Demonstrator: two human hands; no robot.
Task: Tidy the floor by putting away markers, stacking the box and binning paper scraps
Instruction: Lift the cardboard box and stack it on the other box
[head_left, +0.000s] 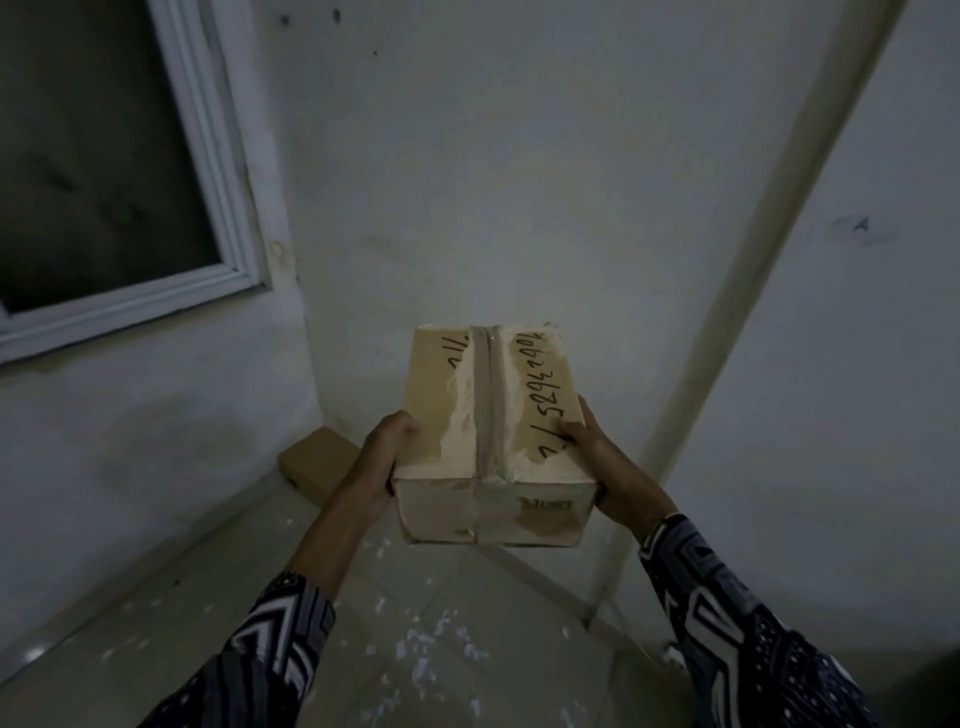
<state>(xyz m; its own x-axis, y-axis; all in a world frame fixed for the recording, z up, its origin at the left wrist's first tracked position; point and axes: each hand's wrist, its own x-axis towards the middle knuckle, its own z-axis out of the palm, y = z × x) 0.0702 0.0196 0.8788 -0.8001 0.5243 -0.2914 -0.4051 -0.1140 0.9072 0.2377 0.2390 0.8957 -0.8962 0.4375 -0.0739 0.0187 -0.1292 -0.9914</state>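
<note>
1. You are holding a cardboard box (491, 415) in front of you with both hands, lifted clear of the floor (156, 597) and near the corner where two pale walls meet.
2. Your left hand (382, 457) has its grip closed on the box's left side near the front corner, thumb lying on the top face and fingers wrapped around the side and underneath.
3. Your right hand (597, 452) has its grip closed on the right side, thumb pressed on the top by the handwritten digits, fingers hidden behind the box's edge.
4. The box top is torn along a strip of tape down its middle, with black marker writing running along both sides of the seam; its near face is scuffed and carries a partly peeled label.
5. A second, smaller box (317, 462) lies flat on the floor in the corner, below and to the left of the one you hold; the two are apart.
6. White paper scraps (431, 639) are scattered across the tiled floor beneath your forearms.
7. A window with a white frame (208, 156) sits in the left wall, its pane dark.
8. A pale pipe (737, 270) runs up the right wall at a slant.
9. Both your sleeves show a dark patterned fabric, and a band circles your right wrist.
</note>
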